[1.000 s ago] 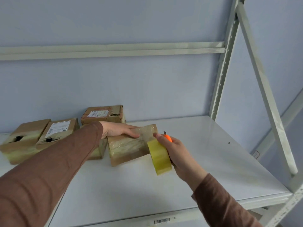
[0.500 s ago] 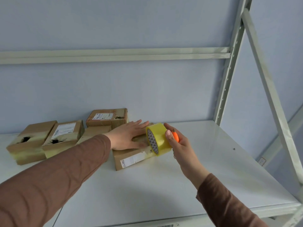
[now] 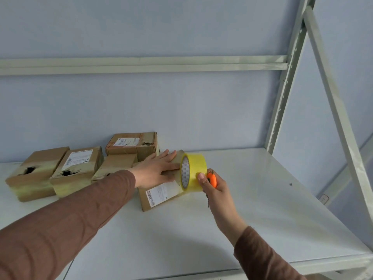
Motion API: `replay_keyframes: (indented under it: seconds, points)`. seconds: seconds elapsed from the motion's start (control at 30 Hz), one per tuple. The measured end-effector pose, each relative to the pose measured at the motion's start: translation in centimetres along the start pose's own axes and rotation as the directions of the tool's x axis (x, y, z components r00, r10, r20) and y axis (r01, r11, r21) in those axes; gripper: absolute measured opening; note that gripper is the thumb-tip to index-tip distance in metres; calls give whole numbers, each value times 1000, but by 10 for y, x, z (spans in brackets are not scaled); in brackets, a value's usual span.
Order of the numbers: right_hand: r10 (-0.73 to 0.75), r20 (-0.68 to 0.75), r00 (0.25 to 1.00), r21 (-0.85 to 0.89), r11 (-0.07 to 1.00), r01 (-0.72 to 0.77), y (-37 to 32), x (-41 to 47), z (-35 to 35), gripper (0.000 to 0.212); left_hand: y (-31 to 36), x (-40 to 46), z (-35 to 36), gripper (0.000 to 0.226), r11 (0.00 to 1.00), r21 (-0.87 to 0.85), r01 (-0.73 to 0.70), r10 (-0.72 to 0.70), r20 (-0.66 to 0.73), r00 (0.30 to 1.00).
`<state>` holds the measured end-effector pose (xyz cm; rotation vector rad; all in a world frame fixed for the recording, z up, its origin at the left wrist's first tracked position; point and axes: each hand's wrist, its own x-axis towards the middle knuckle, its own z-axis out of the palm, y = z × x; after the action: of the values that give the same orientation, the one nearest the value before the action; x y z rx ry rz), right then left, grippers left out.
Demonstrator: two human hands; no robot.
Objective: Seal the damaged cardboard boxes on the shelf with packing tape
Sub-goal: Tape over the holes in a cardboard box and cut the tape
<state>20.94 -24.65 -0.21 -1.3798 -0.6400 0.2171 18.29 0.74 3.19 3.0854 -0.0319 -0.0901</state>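
We see two arms in brown sleeves reaching forward over a smooth white metal shelf (image 3: 252, 209). Nearest us, the right hand (image 3: 217, 194) rises from the lower right, its fingers and thumb curled round a yellow tape roll (image 3: 193, 172) and a small orange cutter (image 3: 212, 179) tucked against the palm. The glossy roll stands on edge, touching the right end of the nearest cardboard box (image 3: 161, 190). The left hand (image 3: 156, 170) lies flat on top of that box, fingers straight and close together, pressing down. The box is matte brown with a white printed label on its near face. Farther left sit three more brown boxes, two with dark torn holes (image 3: 28, 170) (image 3: 67, 172), banded with shiny tape. A fifth labelled box (image 3: 132, 145) rests farthest back, near the pale blue wall (image 3: 181, 108).
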Motion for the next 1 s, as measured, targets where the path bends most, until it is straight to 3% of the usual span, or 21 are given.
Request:
replay_keyframes:
  seconds: [0.17, 0.23, 0.33, 0.4, 0.5, 0.6, 0.7, 0.77, 0.87, 1.0]
  points:
    - [86, -16, 996, -78, 993, -87, 23, -23, -8, 41, 4, 2, -6, 53, 997, -73, 3, 0, 47, 999]
    - [184, -18, 983, -98, 978, -185, 28, -27, -11, 45, 1, 3, -15, 55, 978, -211, 3, 13, 78, 997]
    - [302, -12, 953, -86, 949, -302, 22, -32, -17, 42, -7, 5, -30, 56, 802, -598, -6, 97, 120, 988]
    - [319, -19, 948, -66, 945, -319, 15, -28, -22, 41, -9, 6, -38, 53, 744, -668, 30, 105, 161, 981]
    - [315, -16, 949, -79, 946, -315, 4, -14, -19, 38, -9, 9, -46, 51, 811, -583, 48, 70, 178, 982]
    - [341, -10, 940, -37, 939, -341, -4, 0, -11, 35, -6, 8, -39, 55, 923, -385, -19, 40, 47, 998]
    - [341, 20, 940, -6, 940, -340, -7, 6, -6, 42, -5, 0, -11, 57, 994, 18, -107, 109, -140, 984]
    - [312, 5, 950, -64, 948, -311, -8, 7, -3, 55, -9, -2, 3, 69, 967, 229, -115, 152, -149, 977]
    - [281, 24, 959, -30, 959, -280, -5, 6, -3, 79, -11, 5, 8, 114, 954, 294, -66, 93, -81, 992]
    - [174, 144, 974, -1, 985, -175, -2, -2, -3, 58, -10, 11, 12, 98, 971, 223, -89, 103, -53, 993]
